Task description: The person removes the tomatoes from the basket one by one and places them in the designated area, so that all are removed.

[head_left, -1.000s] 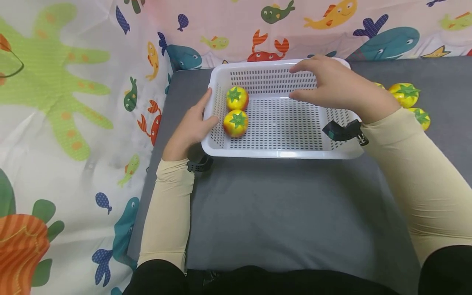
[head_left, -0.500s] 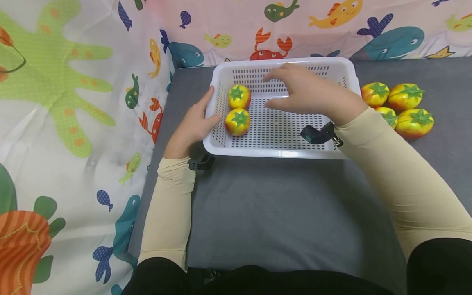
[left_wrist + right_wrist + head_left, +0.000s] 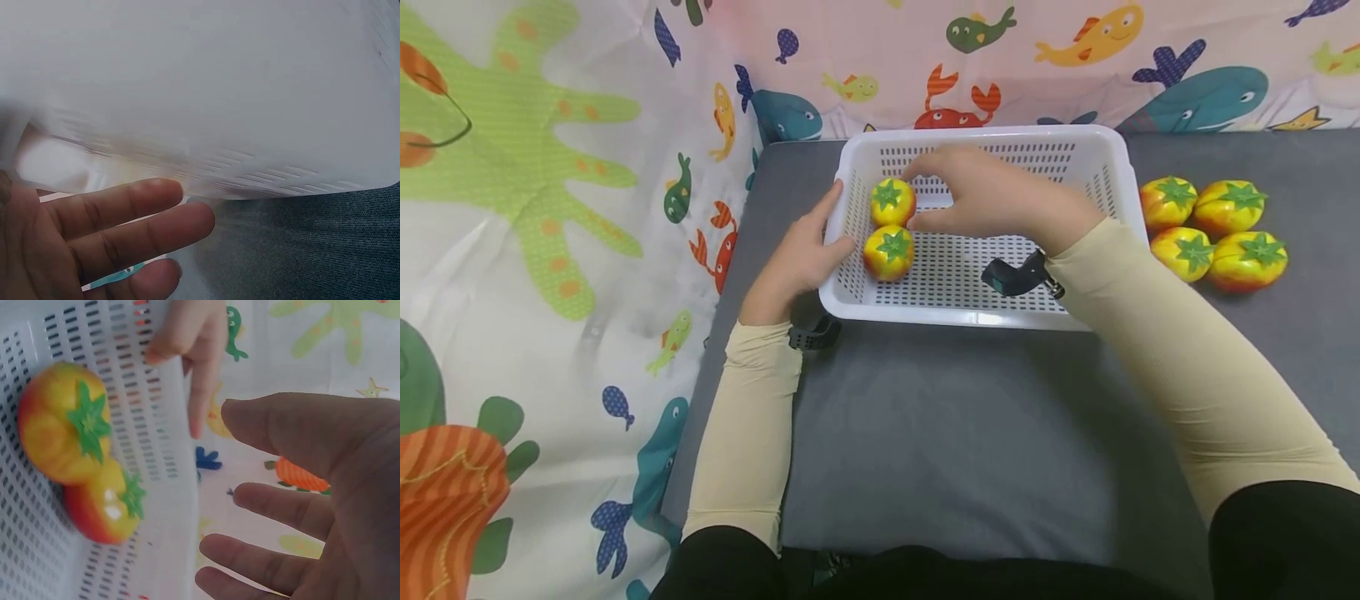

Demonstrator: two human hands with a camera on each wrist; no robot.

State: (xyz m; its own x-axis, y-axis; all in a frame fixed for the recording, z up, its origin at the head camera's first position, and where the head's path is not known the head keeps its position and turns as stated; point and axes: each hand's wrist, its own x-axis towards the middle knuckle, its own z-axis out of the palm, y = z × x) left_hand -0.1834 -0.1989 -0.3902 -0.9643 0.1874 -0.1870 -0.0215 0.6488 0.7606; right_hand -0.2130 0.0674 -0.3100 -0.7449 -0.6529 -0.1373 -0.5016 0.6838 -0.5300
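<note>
Two yellow-red, tomato-like toy fruits with green star-shaped leaves sit inside a white perforated basket [image 3: 970,318]: a far fruit [image 3: 892,202] and a near fruit [image 3: 888,253], side by side against the left end. My right hand [image 3: 992,196] reaches over the basket, holding nothing. Its thumb and index finger are spread beside the far fruit; the right wrist view shows the fingers [image 3: 278,422] apart from both fruits. At the basket's left end, my left hand [image 3: 797,258] lays its thumb across the rim. Its other fingers [image 3: 144,237] stretch out straight along the outer wall.
Several matching fruits [image 3: 1228,208] lie grouped on the grey cloth [image 3: 970,433] right of the basket. A curtain [image 3: 880,50] printed with sea animals stands behind the table and along its left side. Both wrists wear black straps.
My right hand has moved left across the basket to the far fruit, uncovering the fruits on the right. My left hand stays at the rim, and the head view has shifted slightly.
</note>
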